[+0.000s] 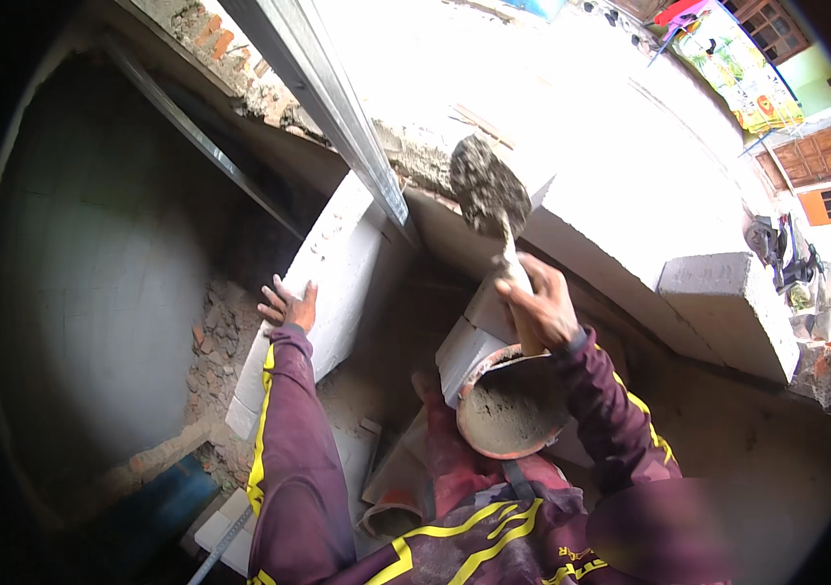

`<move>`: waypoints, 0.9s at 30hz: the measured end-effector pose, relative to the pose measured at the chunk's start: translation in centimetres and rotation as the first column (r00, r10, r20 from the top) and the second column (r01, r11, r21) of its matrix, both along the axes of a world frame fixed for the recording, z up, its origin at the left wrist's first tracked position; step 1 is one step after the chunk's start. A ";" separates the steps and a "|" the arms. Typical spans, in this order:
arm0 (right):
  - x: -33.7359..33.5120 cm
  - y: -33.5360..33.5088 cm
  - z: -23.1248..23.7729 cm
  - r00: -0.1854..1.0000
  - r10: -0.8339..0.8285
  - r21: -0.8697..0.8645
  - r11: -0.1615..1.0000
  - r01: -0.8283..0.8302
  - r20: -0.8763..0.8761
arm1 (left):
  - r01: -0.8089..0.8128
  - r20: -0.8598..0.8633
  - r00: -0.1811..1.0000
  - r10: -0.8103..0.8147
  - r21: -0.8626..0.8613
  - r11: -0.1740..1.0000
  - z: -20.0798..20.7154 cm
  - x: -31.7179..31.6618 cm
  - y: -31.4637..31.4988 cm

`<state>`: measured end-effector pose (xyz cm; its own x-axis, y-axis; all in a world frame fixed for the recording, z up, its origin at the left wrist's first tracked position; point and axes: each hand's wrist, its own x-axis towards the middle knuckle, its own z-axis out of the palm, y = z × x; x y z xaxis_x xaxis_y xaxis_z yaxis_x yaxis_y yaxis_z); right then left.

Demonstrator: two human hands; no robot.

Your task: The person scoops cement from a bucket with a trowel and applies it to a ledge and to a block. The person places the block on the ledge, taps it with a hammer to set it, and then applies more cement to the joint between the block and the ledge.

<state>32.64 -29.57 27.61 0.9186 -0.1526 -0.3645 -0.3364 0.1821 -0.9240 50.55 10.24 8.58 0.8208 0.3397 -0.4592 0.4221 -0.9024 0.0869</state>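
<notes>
My right hand (544,304) is closed around the handle of a trowel (509,237). A heap of wet grey mortar (487,185) covers its blade, held up near the top of a block wall. My left hand (291,306) rests on the edge of a white block wall (326,275), fingers spread and holding nothing. Below my right forearm stands an orange-rimmed bucket (505,451) with grey mortar inside. Upright metal profile (337,107) meets the corner between the two walls.
Right of the trowel runs another block wall (611,255), with a loose block (728,292) on top. Rubble (216,341) lies beyond my left arm. White blocks (469,341) stand behind the bucket. A second bucket (394,515) is near my legs. Cloth (732,73) hangs outside.
</notes>
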 end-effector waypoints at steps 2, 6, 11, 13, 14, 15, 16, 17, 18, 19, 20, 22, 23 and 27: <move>5.0 0.3 -2.9 0.991 -0.012 -0.284 0.958 0.049 0.131 | -0.024 0.004 1.000 0.024 -0.019 1.000 0.1 0.0 -0.1; 14.7 2.0 -10.1 0.998 -0.047 -0.738 0.671 0.067 0.049 | -0.029 -0.017 0.999 0.029 -0.018 0.999 0.4 0.0 -0.2; 16.7 0.4 -12.5 0.995 -0.056 -0.638 0.770 -0.011 -0.085 | -0.015 0.011 1.000 0.015 -0.043 0.999 0.7 -0.3 -0.4; 16.5 -1.0 -12.2 0.945 -0.024 -0.312 0.947 -0.083 -0.326 | -0.014 0.000 1.000 0.014 -0.025 1.000 1.0 -0.4 -0.5; 16.9 -1.5 -12.2 0.939 0.058 -0.461 0.860 -0.219 -0.339 | -0.016 -0.016 1.000 0.016 -0.024 1.000 1.2 -0.3 -0.7; 17.7 -1.7 -12.4 0.925 0.135 -0.588 0.737 -0.333 -0.355 | -0.014 -0.020 1.000 0.013 -0.021 1.000 1.5 -0.3 -0.8; 18.9 -2.0 -12.8 0.900 0.204 -0.690 0.583 -0.429 -0.386 | -0.009 -0.023 1.000 0.009 -0.008 1.000 1.7 -0.4 -0.9; 19.5 -1.8 -13.3 0.921 0.077 -0.668 0.666 -0.333 -0.382 | -0.007 -0.042 0.999 0.008 0.009 1.000 1.9 -0.3 -1.0; 20.6 -1.5 -14.0 0.919 0.127 -0.666 0.652 -0.362 -0.374 | -0.019 -0.044 0.999 0.018 -0.005 1.000 2.1 -0.3 -1.2; 22.0 -1.5 -14.6 0.902 0.191 -0.646 0.642 -0.414 -0.388 | -0.017 -0.034 0.999 0.016 -0.016 1.000 2.2 -0.3 -1.2; 23.2 -1.5 -15.1 0.879 0.257 -0.623 0.627 -0.468 -0.401 | -0.022 -0.033 0.999 0.021 -0.017 1.000 2.2 -0.3 -1.3; 25.3 -1.3 -15.7 0.843 0.365 -0.670 0.513 -0.536 -0.395 | -0.020 -0.031 0.999 0.020 -0.015 1.000 2.3 -0.4 -1.3; 25.8 -1.3 -15.8 0.832 0.301 -0.572 0.615 -0.543 -0.466 | -0.022 -0.032 0.999 0.022 -0.014 1.000 2.2 -0.4 -1.3; 23.5 -1.7 -15.2 0.846 0.440 -0.738 0.455 -0.498 -0.300 | -0.011 -0.034 0.999 0.012 0.003 1.000 2.1 -0.5 -1.2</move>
<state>56.13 -31.25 12.42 0.9221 0.0532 -0.3833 -0.2012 -0.7802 -0.5923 50.05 9.00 10.68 0.8006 0.3502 -0.4861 0.4352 -0.8976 0.0700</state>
